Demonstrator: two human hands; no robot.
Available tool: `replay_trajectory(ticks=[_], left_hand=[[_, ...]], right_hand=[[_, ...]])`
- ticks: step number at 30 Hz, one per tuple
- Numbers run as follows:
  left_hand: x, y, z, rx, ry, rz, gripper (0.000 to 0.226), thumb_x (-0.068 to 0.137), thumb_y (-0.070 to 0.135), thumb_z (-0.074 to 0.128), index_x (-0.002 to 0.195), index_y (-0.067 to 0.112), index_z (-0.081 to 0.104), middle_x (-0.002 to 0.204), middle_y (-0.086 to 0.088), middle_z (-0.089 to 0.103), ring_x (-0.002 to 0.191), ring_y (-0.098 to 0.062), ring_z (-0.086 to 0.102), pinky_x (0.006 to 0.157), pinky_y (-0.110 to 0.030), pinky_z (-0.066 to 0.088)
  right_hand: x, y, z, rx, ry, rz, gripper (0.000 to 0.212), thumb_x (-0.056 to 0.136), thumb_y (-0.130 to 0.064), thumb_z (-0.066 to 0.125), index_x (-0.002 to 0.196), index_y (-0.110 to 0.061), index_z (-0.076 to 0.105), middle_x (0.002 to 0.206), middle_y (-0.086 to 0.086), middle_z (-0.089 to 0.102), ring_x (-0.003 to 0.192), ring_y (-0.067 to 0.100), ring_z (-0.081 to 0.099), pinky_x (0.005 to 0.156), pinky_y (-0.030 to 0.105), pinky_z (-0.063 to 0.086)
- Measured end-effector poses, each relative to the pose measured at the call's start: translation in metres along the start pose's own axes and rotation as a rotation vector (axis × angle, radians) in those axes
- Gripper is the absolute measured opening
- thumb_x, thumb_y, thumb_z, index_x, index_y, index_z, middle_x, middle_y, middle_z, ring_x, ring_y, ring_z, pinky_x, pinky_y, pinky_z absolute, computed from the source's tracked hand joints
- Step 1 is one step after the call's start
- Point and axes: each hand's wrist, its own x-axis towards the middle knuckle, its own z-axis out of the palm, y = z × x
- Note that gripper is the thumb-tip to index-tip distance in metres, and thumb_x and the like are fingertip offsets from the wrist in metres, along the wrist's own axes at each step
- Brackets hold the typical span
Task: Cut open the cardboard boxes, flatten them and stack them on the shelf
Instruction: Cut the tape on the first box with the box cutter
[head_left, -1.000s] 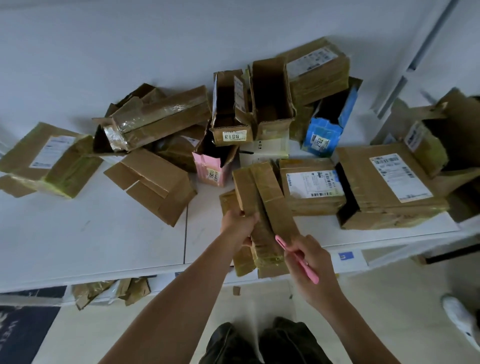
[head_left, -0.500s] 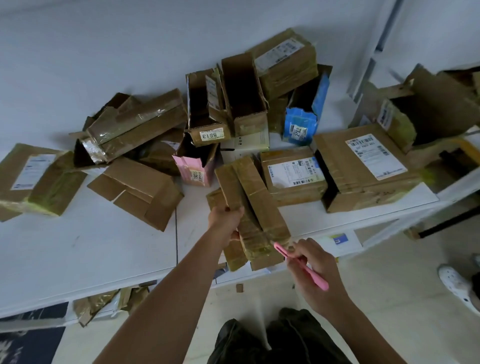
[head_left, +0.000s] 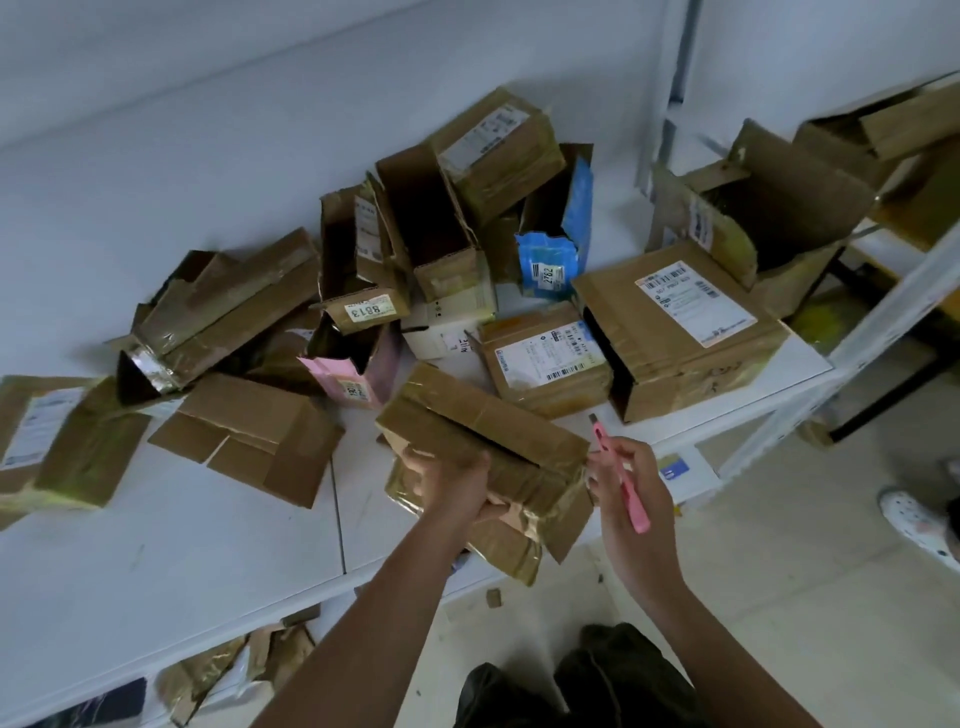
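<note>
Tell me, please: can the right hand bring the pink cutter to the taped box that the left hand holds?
Probably yes: the right hand holds the pink cutter just beside the taped box in the left hand, nothing between.

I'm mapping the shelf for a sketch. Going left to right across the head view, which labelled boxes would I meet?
Box with white label at the left edge → pink box → blue box → large brown box with white label.
</note>
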Motion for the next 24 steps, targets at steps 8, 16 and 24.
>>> replay_trajectory(ticks=[8, 16, 24], left_hand=[[0.024, -0.001, -0.042, 1.099, 0.055, 0.632, 0.071, 0.086, 0.079, 0.023, 0.151, 0.053, 0.009, 0.164, 0.01, -0.012, 0.146, -0.043, -0.021, 0.117, -0.061, -0.011], [0.018, 0.004, -0.061, 1.188, 0.188, 0.51, 0.092, 0.072, 0.087, 0.008, 0.154, 0.046, 0.009, 0.165, -0.001, 0.011, 0.147, -0.05, 0.005, 0.118, -0.061, -0.001], [0.006, 0.014, -0.071, 1.449, 0.14, 0.577, 0.098, 0.074, 0.091, 0.029, 0.154, 0.035, 0.022, 0.154, -0.008, 0.035, 0.142, -0.039, 0.027, 0.117, -0.053, 0.023]], right_hand=[[0.004, -0.014, 0.02, 0.033, 0.042, -0.056, 0.013, 0.1, -0.009, 0.051, 0.103, -0.021, 0.052, 0.073, 0.015, 0.06, 0.06, 0.031, 0.06, 0.054, 0.043, 0.052], [0.028, -0.028, 0.057, 0.104, 0.075, -0.156, 0.017, 0.1, -0.002, 0.051, 0.095, -0.018, 0.053, 0.07, -0.001, 0.049, 0.059, 0.006, 0.045, 0.06, 0.013, 0.038], [0.063, -0.015, 0.055, 0.332, 0.002, -0.007, 0.016, 0.1, -0.004, 0.049, 0.115, -0.005, 0.055, 0.097, 0.008, 0.067, 0.088, 0.024, 0.069, 0.079, 0.037, 0.055]])
